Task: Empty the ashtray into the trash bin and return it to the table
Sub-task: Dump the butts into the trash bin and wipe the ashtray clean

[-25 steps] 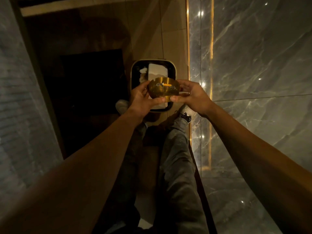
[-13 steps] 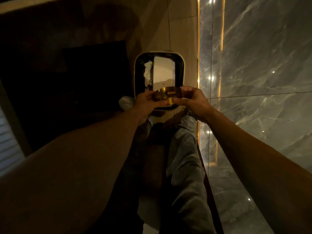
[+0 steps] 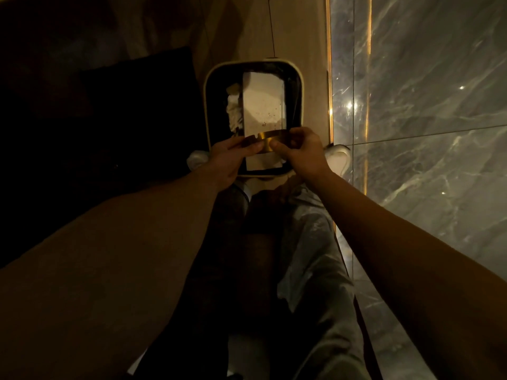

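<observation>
The left hand (image 3: 227, 157) and right hand (image 3: 300, 153) both grip the brass ashtray (image 3: 267, 139), fingers closed on its opposite sides, with the thumbs nearly meeting on the near wall. The ashtray is tipped so that only its side wall and one rim notch show; its contents cannot be determined. Directly below and beyond the grip stands the open trash bin (image 3: 301, 86), cream-rimmed with a dark liner, holding a pale flat piece and crumpled white paper. Right of the grip runs a marble wall (image 3: 425, 105).
</observation>
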Demonstrator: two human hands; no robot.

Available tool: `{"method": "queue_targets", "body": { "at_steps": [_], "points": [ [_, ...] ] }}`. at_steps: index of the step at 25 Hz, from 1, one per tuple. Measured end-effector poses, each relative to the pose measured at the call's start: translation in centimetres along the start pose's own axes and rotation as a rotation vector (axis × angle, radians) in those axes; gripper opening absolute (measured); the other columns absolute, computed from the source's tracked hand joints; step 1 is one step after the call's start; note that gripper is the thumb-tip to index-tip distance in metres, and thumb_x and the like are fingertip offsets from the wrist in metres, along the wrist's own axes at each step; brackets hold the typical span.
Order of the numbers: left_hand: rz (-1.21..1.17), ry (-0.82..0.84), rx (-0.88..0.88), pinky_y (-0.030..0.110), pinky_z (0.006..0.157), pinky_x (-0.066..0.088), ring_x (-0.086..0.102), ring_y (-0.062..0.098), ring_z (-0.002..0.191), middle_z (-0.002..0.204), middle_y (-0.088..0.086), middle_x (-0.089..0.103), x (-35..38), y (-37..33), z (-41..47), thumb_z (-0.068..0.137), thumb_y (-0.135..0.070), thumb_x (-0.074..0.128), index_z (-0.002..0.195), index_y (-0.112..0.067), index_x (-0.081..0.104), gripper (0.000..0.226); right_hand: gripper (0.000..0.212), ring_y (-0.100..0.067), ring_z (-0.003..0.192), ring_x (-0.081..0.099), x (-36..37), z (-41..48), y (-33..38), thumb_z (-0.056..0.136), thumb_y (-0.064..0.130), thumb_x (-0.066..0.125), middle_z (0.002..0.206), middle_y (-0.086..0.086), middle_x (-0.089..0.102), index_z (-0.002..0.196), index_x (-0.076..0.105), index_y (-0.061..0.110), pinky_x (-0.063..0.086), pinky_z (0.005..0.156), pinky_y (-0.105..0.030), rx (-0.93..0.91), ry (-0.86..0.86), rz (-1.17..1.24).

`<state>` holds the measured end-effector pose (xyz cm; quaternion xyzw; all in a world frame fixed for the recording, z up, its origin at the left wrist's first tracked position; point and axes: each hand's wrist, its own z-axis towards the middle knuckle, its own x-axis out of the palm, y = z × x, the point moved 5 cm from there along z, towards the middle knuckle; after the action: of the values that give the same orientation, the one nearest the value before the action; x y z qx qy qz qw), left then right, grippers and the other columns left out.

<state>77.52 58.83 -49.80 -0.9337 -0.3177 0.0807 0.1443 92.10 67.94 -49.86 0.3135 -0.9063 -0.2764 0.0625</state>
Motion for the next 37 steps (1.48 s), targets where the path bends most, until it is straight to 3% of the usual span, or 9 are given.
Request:
{"method": "queue_targets", "body": {
  "at_steps": [4, 9, 14, 18, 20, 23, 28, 33, 37],
  "points": [
    [-0.042, -0.024, 0.017, 0.022, 0.066, 0.057, 0.074, 0.014, 0.084, 0.093, 0.004, 0.076, 0.1, 0.6, 0.6, 0.080, -0.008, 0.074, 0.103, -0.006, 0.072, 0.023, 0.059, -0.017, 0.110, 0.058, 0.7, 0.4, -0.7, 0.082, 0.033, 0.074, 0.123, -0.008, 0.061, 0.128, 0.050, 0.006, 0.050, 0.098, -0.037, 0.012, -0.064, -0.023],
    [-0.051, -0.141, 0.015, 0.015, 0.058, 0.053, 0.072, 0.005, 0.065, 0.074, -0.004, 0.074, 0.1, 0.6, 0.1, 0.084, -0.013, 0.072, 0.106, -0.002, 0.069, 0.025, 0.052, -0.023, 0.120, 0.057, 1.1, 0.9, -0.6, 0.089, 0.034, 0.064, 0.130, -0.011, 0.060, 0.133, 0.051, 0.009, 0.047, 0.103, -0.041, -0.008, -0.032, -0.129],
    [-0.008, -0.226, 0.004, 0.037, 0.095, 0.053, 0.068, 0.022, 0.101, 0.100, 0.006, 0.074, -0.7, 1.0, 1.1, 0.071, -0.039, 0.082, 0.093, -0.013, 0.072, 0.035, 0.039, -0.025, 0.125, 0.053, 2.0, 0.9, -0.1, 0.100, 0.022, 0.046, 0.134, -0.013, 0.058, 0.136, 0.049, 0.010, 0.043, 0.107, -0.040, -0.015, 0.023, -0.174],
    [0.038, -0.329, -0.004, 0.039, 0.095, 0.054, 0.068, 0.023, 0.101, 0.103, 0.006, 0.073, -0.7, 0.8, 1.4, 0.071, -0.041, 0.082, 0.080, -0.020, 0.068, 0.027, 0.042, -0.027, 0.125, 0.052, 2.2, 1.0, -0.4, 0.099, 0.023, 0.046, 0.135, -0.015, 0.056, 0.139, 0.047, 0.009, 0.043, 0.107, -0.044, -0.023, 0.027, -0.222],
    [0.067, -0.399, 0.002, 0.034, 0.092, 0.054, 0.067, 0.022, 0.100, 0.102, 0.006, 0.071, -0.6, 0.4, 1.4, 0.074, -0.040, 0.080, 0.078, -0.020, 0.065, 0.025, 0.042, -0.026, 0.125, 0.052, 2.0, 0.9, -0.4, 0.099, 0.022, 0.047, 0.137, -0.015, 0.054, 0.139, 0.046, 0.009, 0.043, 0.107, -0.039, -0.022, 0.022, -0.221],
    [0.130, -0.448, 0.042, 0.037, 0.096, 0.053, 0.066, 0.024, 0.104, 0.108, 0.010, 0.071, -0.4, -0.1, 1.3, 0.080, -0.043, 0.073, 0.096, -0.009, 0.070, 0.038, 0.041, -0.024, 0.125, 0.052, 1.9, 0.7, -0.4, 0.099, 0.017, 0.048, 0.137, -0.013, 0.054, 0.138, 0.043, 0.009, 0.041, 0.095, -0.025, -0.026, 0.021, -0.218],
    [0.280, -0.438, 0.097, 0.038, 0.095, 0.052, 0.064, 0.025, 0.107, 0.113, 0.010, 0.070, 0.0, -0.2, 1.3, 0.093, -0.041, 0.057, 0.111, -0.011, 0.070, 0.037, 0.046, -0.027, 0.127, 0.051, 1.7, 0.9, 0.0, 0.096, 0.012, 0.049, 0.137, -0.015, 0.053, 0.141, 0.040, 0.009, 0.040, 0.100, -0.030, -0.068, 0.045, -0.286],
    [0.307, -0.430, 0.139, 0.027, 0.090, 0.048, 0.059, 0.025, 0.117, 0.127, 0.012, 0.062, 0.3, -0.1, 1.0, 0.096, -0.027, 0.055, 0.126, -0.012, 0.058, 0.033, 0.047, -0.027, 0.127, 0.050, 1.5, 1.1, 0.7, 0.095, 0.007, 0.048, 0.137, -0.016, 0.053, 0.141, 0.041, 0.008, 0.040, 0.104, -0.033, -0.078, 0.057, -0.309],
    [0.399, -0.412, 0.167, 0.036, 0.105, 0.044, 0.053, 0.028, 0.125, 0.134, 0.013, 0.057, 0.7, 0.2, 0.9, 0.092, -0.015, 0.058, 0.137, -0.014, 0.051, 0.045, 0.039, -0.013, 0.108, 0.055, 1.9, 0.8, 1.5, 0.098, 0.009, 0.048, 0.121, -0.006, 0.060, 0.137, 0.048, 0.009, 0.043, 0.091, -0.022, -0.125, 0.103, -0.295]
  ]
}}
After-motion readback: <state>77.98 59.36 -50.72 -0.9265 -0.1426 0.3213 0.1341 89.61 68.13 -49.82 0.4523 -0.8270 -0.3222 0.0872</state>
